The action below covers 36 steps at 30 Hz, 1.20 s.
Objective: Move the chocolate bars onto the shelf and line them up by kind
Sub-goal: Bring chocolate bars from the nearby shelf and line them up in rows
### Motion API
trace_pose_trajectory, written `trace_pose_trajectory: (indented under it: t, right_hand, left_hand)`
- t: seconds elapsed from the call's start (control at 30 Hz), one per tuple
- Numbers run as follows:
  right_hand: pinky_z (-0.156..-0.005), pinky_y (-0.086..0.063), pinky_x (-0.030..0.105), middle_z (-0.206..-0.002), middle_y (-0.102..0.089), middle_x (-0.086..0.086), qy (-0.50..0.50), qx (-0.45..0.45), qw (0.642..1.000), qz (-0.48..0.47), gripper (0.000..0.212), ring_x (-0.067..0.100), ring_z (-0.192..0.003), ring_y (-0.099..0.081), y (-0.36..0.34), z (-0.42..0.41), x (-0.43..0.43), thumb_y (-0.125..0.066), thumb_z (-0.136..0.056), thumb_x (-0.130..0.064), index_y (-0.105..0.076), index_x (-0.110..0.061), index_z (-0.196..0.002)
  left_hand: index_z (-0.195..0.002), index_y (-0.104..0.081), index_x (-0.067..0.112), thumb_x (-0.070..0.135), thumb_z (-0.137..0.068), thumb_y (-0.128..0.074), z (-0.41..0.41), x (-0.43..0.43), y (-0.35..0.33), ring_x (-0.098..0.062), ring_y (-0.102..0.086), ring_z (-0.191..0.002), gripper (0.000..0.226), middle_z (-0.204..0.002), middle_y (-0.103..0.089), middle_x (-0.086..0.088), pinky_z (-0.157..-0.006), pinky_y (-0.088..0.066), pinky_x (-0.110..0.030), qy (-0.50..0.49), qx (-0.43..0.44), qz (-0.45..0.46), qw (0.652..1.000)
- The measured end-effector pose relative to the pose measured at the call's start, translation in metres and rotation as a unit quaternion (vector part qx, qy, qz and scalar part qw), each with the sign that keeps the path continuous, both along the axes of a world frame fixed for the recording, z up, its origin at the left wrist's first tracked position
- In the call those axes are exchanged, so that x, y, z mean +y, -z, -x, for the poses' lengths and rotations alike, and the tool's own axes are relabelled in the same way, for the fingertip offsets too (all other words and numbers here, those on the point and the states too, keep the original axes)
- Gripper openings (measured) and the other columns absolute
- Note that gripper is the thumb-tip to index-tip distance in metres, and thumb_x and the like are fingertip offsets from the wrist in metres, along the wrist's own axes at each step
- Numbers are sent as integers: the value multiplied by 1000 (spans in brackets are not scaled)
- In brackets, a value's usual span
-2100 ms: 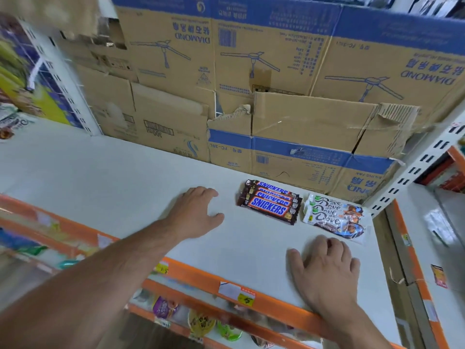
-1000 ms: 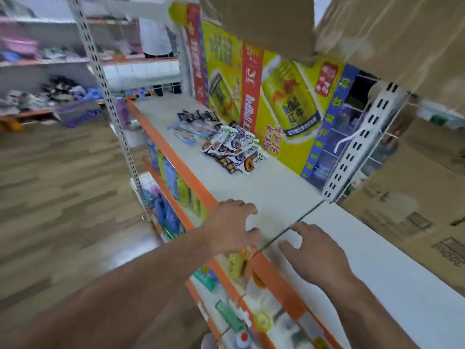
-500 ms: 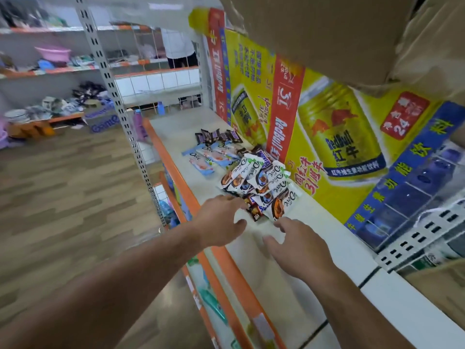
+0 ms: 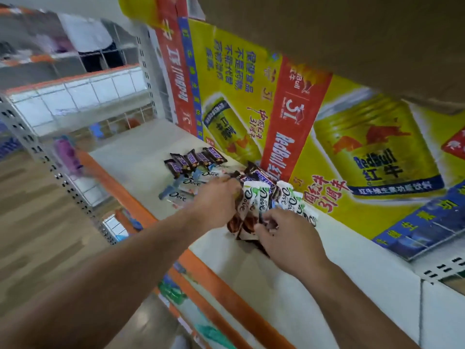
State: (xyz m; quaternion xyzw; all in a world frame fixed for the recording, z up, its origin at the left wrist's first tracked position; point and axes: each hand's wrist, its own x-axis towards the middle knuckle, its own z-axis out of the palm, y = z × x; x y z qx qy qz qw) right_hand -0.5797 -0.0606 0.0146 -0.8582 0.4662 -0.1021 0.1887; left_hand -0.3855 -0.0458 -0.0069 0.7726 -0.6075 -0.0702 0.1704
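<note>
Left hand (image 4: 217, 197) and right hand (image 4: 285, 236) meet at the heaped chocolate bars (image 4: 261, 197) on the shelf (image 4: 289, 298).
The left hand's fingers are hidden behind the heap's left side (grip unreadable). The nearer right hand seems to pinch the bars' near ends, and the bars run lengthwise away from it.

shelf edge (image 4: 216, 285) orange | Dove bars (image 4: 254, 200) white-brown | Snickers bars (image 4: 193, 159) dark brown | poster (image 4: 377, 152) yellow-red

Nearer than the right grip (image 4: 289, 238) the shelf (image 4: 276, 285) lies bare to its orange edge. Just ahead of both grips the heaped Dove bars (image 4: 254, 197) block the way, the poster (image 4: 352, 137) walls the far side, and a cardboard box (image 4: 327, 34) overhangs. Beyond the left grip (image 4: 216, 200) lie blue Dove bars (image 4: 186, 183) and Snickers (image 4: 193, 159).
</note>
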Motion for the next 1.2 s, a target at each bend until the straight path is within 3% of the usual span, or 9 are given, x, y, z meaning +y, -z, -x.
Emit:
trace_pose_trajectory:
  t: [0.13,0.27,0.43,0.6,0.73,0.9,1.07,1.13,1.2]
  right_hand:
    - [-77,-52,36,-93,-59,-11,45,31,998,-5,24,17,-89,-59,2,-43,6,-50,-91,-53,-60,-33,-98]
    - [-69,-44,32,-98,-59,-5,101,94,990,-3,44,21,-92,-62,10,-69,14,-53,-84,-68,-52,-28,-101]
    - [-67,-44,33,-104,-59,2,135,151,979,28,65,23,-95,-64,17,-88,21,-57,-81,-71,-42,-17,-113]
    - [-64,-39,31,-107,-61,4,151,155,976,36,51,24,-97,-65,16,-95,21,-58,-88,-56,-41,-15,-113]
    - [-63,-37,29,-99,-62,0,180,111,977,6,36,23,-93,-66,16,-97,19,-57,-89,-47,-41,-19,-104]
    - [-57,-36,32,-71,-52,-5,188,40,980,-58,24,20,-69,-56,17,-94,22,-54,-88,-42,-39,-23,-87]
    - [-54,-41,22,-78,-57,-9,238,-191,939,-157,12,1,-66,-55,13,-76,21,-64,-89,-26,-52,-24,-85]
    - [-61,-43,19,-91,-63,-13,261,-270,911,-170,8,2,-83,-59,9,-63,20,-67,-89,-24,-59,-23,-89]
    - [-67,-50,21,-93,-68,-11,275,-327,885,-184,6,8,-81,-61,6,-48,19,-70,-88,-22,-65,-24,-90]
  left_hand:
    - [-138,-49,22,14,-91,-52,-40,-34,5,-22,-48,-125,47,-138,-54,-2,-99,-43,-32,68,-1,6,998]
    - [-150,-35,21,15,-93,-52,-51,-60,13,-21,-33,-140,59,-154,-39,0,-115,-26,-32,158,-10,-54,986]
    - [-149,-34,24,21,-90,-55,-51,-78,15,-28,-33,-135,62,-153,-35,-4,-111,-32,-41,166,-102,-90,977]
    - [-126,-52,21,23,-83,-61,-56,-85,13,-26,-39,-120,43,-128,-51,-5,-102,-40,-38,164,-74,-45,983]
    - [-113,-53,21,17,-83,-65,-62,-80,10,-23,-43,-109,33,-113,-52,-3,-86,-40,-32,167,10,-8,986]
    - [-111,-54,24,11,-87,-69,-69,-72,-4,-10,-61,-78,31,-97,-67,2,-59,-48,-28,96,255,-9,962]
    - [-107,-57,24,0,-81,-71,-66,-64,-23,-32,-72,-86,39,-92,-71,-9,-73,-60,-51,-17,471,13,882]
    - [-108,-58,22,-4,-82,-69,-61,-59,-27,-30,-73,-87,38,-92,-72,-10,-77,-60,-48,-4,496,6,868]
    - [-111,-59,17,-7,-85,-64,-52,-52,-30,-23,-74,-82,36,-94,-72,-11,-70,-62,-35,12,508,-4,861]
